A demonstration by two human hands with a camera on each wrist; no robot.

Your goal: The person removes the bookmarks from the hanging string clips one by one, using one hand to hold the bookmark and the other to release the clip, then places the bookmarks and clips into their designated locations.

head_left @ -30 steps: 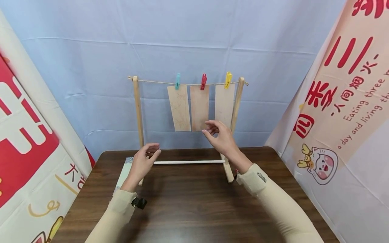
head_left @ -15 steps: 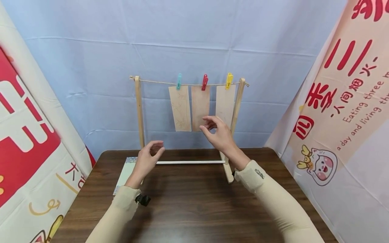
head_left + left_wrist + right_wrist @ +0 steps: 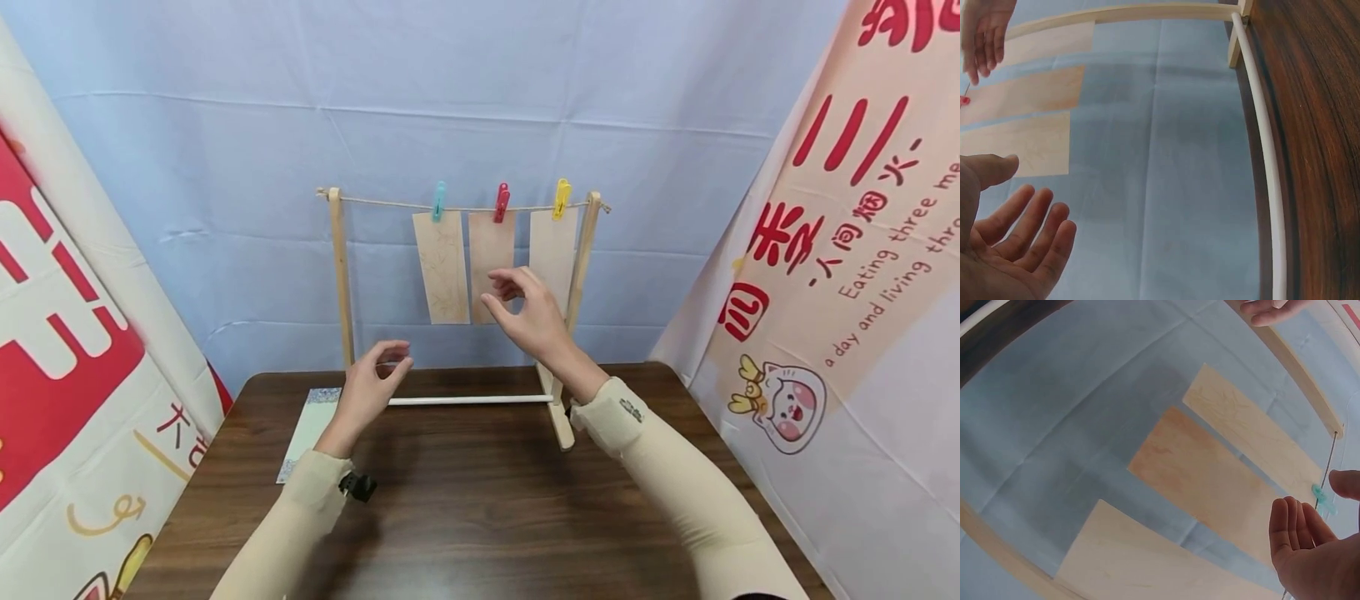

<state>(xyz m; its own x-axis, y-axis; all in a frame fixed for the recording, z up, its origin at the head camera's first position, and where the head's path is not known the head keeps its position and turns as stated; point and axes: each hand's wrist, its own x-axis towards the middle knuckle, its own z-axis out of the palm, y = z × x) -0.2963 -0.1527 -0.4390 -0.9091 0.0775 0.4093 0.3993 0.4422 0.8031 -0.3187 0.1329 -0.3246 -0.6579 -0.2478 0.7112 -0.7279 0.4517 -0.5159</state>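
Note:
Three paper strips hang from a string on a wooden frame. The left strip [image 3: 441,267] is under a teal clothespin [image 3: 438,202], the middle strip [image 3: 483,250] under a red clothespin [image 3: 502,202], and the right strip [image 3: 551,250] under a yellow clothespin [image 3: 561,199]. My right hand [image 3: 528,317], fingers loosely bent and holding nothing, overlaps the lower middle and right strips in the head view. Lower down, my left hand [image 3: 367,390] hovers in front of the frame's left post [image 3: 341,275], thumb and fingers apart, also with nothing in it.
A pale green sheet with patterned ends [image 3: 309,425] lies on the dark wooden table [image 3: 465,508] at the left. A white rod [image 3: 472,400] joins the frame's feet. Blue cloth [image 3: 247,167] hangs behind, and printed banners [image 3: 825,250] stand at both sides.
My right hand has risen and shifted slightly left. My left hand has moved a little up and right, showing more of the green sheet. The strips hang as before.

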